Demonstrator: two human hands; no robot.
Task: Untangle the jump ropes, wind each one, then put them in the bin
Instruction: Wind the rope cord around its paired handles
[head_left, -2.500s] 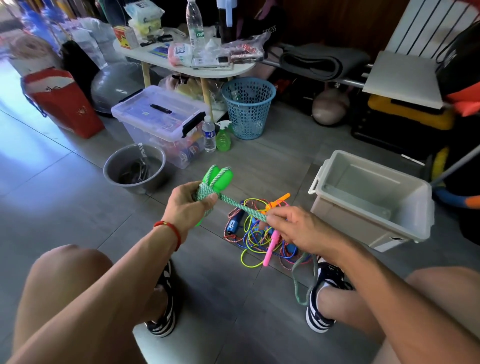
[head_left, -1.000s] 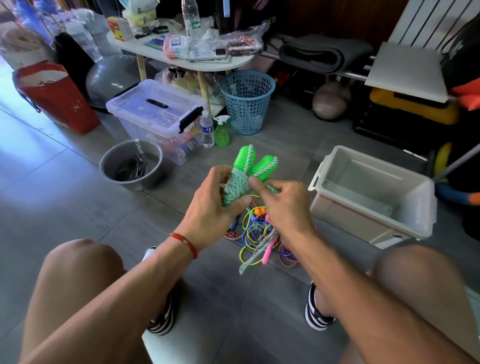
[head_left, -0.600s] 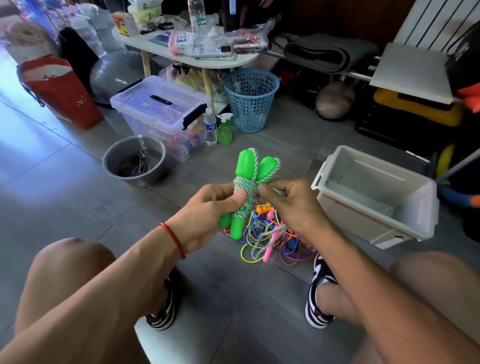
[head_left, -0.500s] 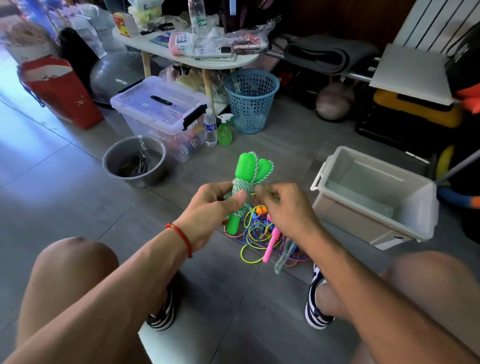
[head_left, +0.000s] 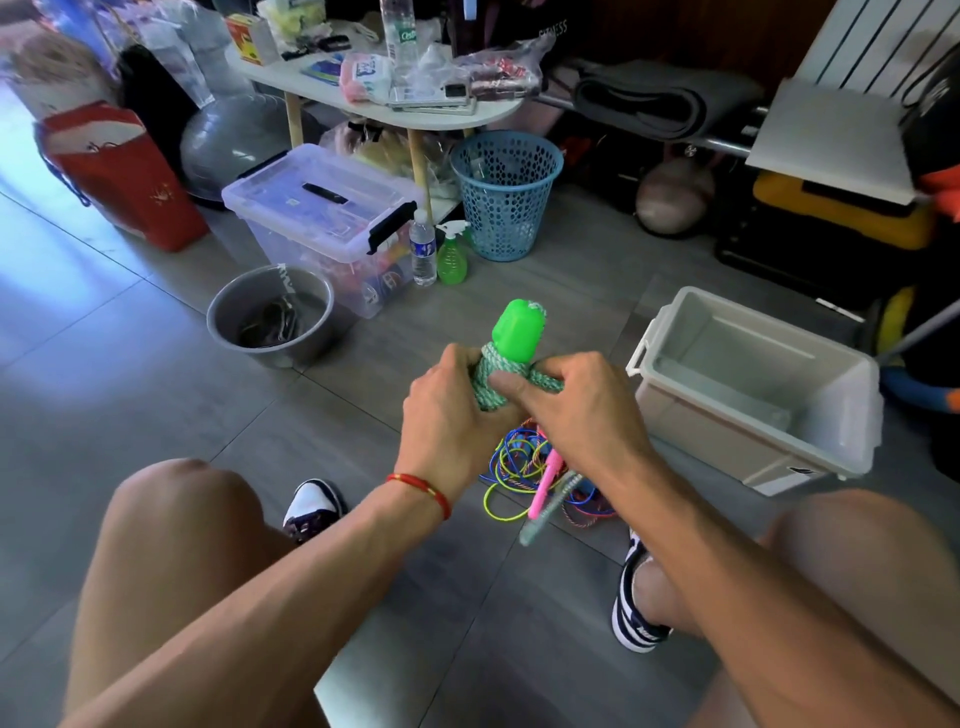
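A green jump rope (head_left: 511, 345) with bright green handles has its green-white cord wound around the handles. My left hand (head_left: 452, 421) grips the bundle from the left. My right hand (head_left: 571, 415) pinches the cord on the right side of the bundle, and a short loose end (head_left: 550, 506) hangs below my right wrist. Below my hands, a tangled pile of jump ropes (head_left: 524, 467) in blue, yellow, red and pink lies on the floor. The open grey-white bin (head_left: 753, 441) stands on the floor to the right of my hands.
A grey bucket (head_left: 270, 322) and a lidded clear storage box (head_left: 322, 218) stand at the left back. A blue mesh basket (head_left: 506, 192), a water bottle (head_left: 423, 249) and a green spray bottle (head_left: 452, 254) sit behind. My knees and shoes frame the pile.
The long cord has been wound onto the green handles, leaving only a short end. My right hand moved in from the stretched cord to the bundle, which turned upright.
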